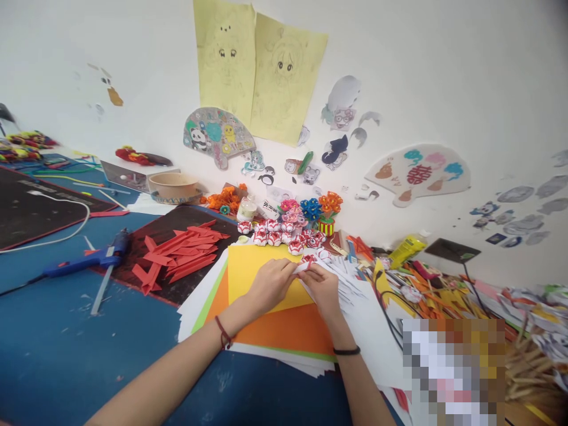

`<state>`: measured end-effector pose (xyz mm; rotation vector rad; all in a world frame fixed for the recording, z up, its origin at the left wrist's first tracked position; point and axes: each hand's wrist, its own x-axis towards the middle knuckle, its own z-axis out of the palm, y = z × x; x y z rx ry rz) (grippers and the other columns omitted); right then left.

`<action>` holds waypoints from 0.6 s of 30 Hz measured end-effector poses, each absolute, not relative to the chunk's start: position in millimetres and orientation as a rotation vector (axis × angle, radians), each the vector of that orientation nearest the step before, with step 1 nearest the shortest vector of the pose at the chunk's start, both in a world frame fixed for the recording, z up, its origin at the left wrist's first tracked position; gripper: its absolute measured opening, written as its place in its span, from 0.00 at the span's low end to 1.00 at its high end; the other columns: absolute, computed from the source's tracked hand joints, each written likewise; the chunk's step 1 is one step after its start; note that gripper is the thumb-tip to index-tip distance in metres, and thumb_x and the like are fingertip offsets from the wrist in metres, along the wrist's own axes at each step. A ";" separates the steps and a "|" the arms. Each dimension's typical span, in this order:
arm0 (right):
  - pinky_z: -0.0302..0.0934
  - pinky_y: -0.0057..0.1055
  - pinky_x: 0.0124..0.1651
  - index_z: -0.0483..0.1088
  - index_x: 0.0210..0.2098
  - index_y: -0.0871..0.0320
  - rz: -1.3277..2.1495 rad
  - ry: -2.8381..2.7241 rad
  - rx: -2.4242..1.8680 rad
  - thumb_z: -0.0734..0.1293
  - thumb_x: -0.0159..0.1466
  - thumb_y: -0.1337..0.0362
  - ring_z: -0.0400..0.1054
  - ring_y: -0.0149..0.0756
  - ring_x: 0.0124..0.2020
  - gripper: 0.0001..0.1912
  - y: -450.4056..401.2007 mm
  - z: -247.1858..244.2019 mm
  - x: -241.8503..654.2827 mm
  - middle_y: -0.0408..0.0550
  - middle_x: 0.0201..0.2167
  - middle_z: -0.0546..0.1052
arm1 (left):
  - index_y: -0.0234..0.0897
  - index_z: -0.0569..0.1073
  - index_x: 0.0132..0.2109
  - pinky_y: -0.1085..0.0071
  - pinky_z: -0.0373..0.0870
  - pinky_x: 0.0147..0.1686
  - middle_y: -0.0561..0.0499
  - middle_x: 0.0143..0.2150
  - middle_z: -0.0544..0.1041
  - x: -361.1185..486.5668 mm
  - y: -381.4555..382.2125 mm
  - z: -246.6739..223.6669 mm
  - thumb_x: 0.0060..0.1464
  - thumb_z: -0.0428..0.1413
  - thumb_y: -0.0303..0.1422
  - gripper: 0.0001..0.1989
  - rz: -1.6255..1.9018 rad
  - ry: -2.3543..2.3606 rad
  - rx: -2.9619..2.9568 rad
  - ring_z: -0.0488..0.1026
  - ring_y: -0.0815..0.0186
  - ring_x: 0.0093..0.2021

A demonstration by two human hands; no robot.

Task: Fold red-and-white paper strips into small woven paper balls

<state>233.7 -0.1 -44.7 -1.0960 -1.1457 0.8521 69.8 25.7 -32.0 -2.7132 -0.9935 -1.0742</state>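
Note:
My left hand (273, 284) and my right hand (323, 289) meet above a stack of coloured sheets. Both are closed, fingers pinched on a small white folded paper strip (302, 267) with a bit of red on it. My fingers hide part of the strip. Beneath them lie a yellow sheet (243, 278) and an orange sheet (284, 331), with green and white edges sticking out. Just beyond my fingertips stand several red-and-white folded paper flowers (274, 238). Loose white paper strips (350, 290) lie to the right of my right hand.
On the left, a blue glue gun (95, 260) with a cable rests near a pile of red folded strips (181, 254) on a dark mat. A round bowl (174, 187) stands behind. At right are a yellow bottle (407, 251), cables and heaped paper scraps (437, 290).

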 end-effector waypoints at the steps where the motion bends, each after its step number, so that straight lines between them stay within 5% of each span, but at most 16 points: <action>1: 0.70 0.36 0.42 0.76 0.30 0.58 0.850 -1.132 -1.095 0.77 0.49 0.61 0.75 0.39 0.33 0.12 0.0 -45.4 233.9 0.45 0.29 0.79 | 0.35 0.70 0.38 0.69 0.61 0.33 0.48 0.34 0.74 69.8 26.2 -32.0 0.68 0.44 0.34 0.13 -1.071 -0.990 -2.725 0.70 0.63 0.33; 10: 0.71 0.37 0.41 0.77 0.32 0.58 0.852 -1.082 -1.085 0.77 0.51 0.59 0.76 0.39 0.31 0.12 -3.9 -42.2 230.5 0.46 0.28 0.80 | 0.37 0.74 0.44 0.73 0.66 0.38 0.48 0.39 0.77 66.9 30.4 -29.0 0.65 0.50 0.37 0.11 -1.380 -1.097 -3.033 0.74 0.64 0.39; 18: 0.71 0.33 0.39 0.77 0.31 0.60 0.812 -1.074 -1.107 0.75 0.54 0.57 0.75 0.37 0.31 0.12 -7.9 -30.9 224.4 0.45 0.28 0.79 | 0.36 0.76 0.40 0.77 0.64 0.33 0.53 0.30 0.77 65.1 29.2 -21.2 0.65 0.49 0.33 0.12 -1.542 -1.183 -3.149 0.71 0.70 0.29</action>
